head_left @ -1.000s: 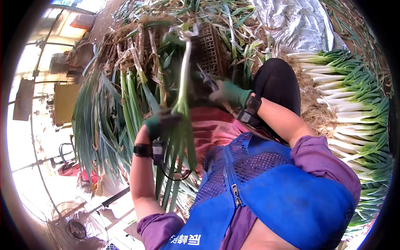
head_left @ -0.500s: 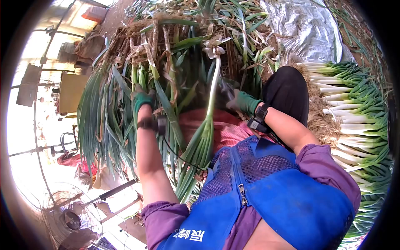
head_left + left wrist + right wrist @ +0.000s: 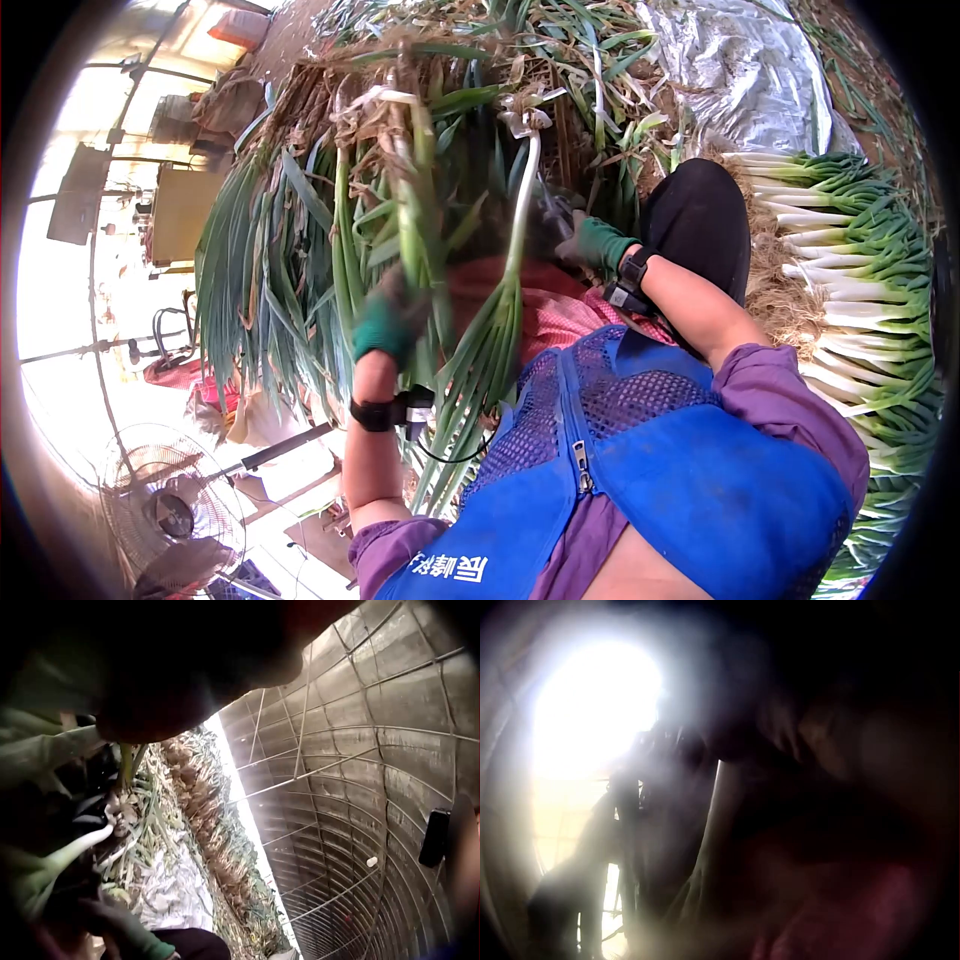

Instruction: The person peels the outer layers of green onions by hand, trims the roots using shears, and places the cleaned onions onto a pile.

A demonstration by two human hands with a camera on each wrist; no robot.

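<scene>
Heap of long onions: there it is, filling the left side, leaves hanging in a tangle; drag on 1 stalk and its neighbours could easily come too, because the tops are interlaced.
Cleaned row: white stems, green tops, over to the right, well apart from both hands; the right elbow bends near it, so a wide swing might knock a few askew.
Dark knee: up it stands between that row and the right hand, and a forearm could bump it if the reach goes low.
Loose stalk: here's 1 lying over the pink cloth, leaves toward the vest; I'd worry about it sliding off or being crushed if the lap shifts.
Held stalk: upright in front of the heap, badly blurred; its green part could snap or slip if squeezed too hard or too loosely.
Left hand: gloved, fingers wrapped round that held stalk, it seems, through the blur.
Right hand: gloved, fingers curled, apparently gripping a dark tool; smeared, so I can't name it, but a careless pass could nick stem or glove.
Thin cable: looped below the left wrist, just beside the leaves; 1 snag there could tug everything sideways.
</scene>
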